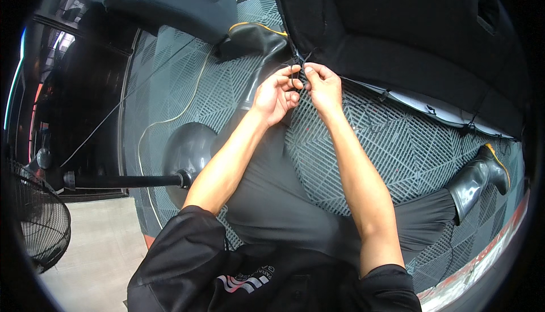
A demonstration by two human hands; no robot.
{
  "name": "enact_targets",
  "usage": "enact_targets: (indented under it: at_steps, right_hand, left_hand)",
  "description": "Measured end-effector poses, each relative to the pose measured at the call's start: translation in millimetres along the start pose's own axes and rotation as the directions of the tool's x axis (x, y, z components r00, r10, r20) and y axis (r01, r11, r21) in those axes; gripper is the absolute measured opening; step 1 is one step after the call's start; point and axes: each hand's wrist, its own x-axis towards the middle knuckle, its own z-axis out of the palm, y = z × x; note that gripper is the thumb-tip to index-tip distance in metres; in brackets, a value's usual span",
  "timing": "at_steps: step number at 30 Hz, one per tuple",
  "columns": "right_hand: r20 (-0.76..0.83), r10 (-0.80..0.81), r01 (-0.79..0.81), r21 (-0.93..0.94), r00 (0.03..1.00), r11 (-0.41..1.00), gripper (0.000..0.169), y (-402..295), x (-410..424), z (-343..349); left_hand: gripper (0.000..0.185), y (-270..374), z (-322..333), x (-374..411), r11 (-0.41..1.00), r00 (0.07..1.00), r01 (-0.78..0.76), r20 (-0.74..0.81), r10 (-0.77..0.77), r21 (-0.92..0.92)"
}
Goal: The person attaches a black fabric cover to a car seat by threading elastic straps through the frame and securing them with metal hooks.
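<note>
A thin black cord (pixel 293 73) runs between my two hands at the corner of a large black fabric-covered piece (pixel 383 27). My left hand (pixel 279 95) has its fingers bent and partly spread, with the cord passing by the fingertips; how firmly it is held does not show. Close beside it on the right, my right hand (pixel 324 86) pinches the cord between thumb and fingers. White material (pixel 415 104) and several dark ties show along the lower edge of the black piece.
A dark car seat (pixel 170 1) lies at the upper left. A pedestal fan's round base (pixel 187 154) and wire cage (pixel 40 222) are on the left. A pale cable (pixel 190 101) crosses the grey grid floor (pixel 374 154). My boots (pixel 472 184) rest on either side.
</note>
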Motion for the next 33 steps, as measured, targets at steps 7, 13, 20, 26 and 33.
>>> enact_targets:
  at_steps: [7,13,20,26,33]
  right_hand:
    - [0.024,0.060,-0.062,0.102,0.998,0.993,0.017,-0.3,-12.0,-9.6]
    - [0.082,0.071,-0.083,0.162,0.994,0.983,0.033,4.5,-6.2,-9.5]
    - [0.155,0.048,-0.074,0.169,0.987,0.983,0.025,7.3,-10.4,-14.6]
    - [0.284,-0.032,-0.020,0.178,0.958,0.984,0.021,-8.2,-13.8,-4.6]
    - [0.111,-0.287,0.305,-0.220,0.951,0.926,0.018,-40.4,-38.6,-55.6]
  left_hand:
    - [0.030,-7.3,-6.1,0.4,0.993,0.999,0.001,-0.041,0.004,0.114]
    - [0.031,1.0,-2.2,11.0,0.968,0.985,0.148,0.060,-0.164,0.203]
    - [0.027,-13.3,35.6,-2.0,0.739,0.931,-0.120,-0.183,0.315,0.663]
    - [0.026,-22.4,58.7,-25.5,0.334,0.645,-0.294,-0.073,0.761,0.895]
    - [0.023,0.9,113.3,-111.5,-0.081,0.696,-0.121,0.143,0.704,0.989]
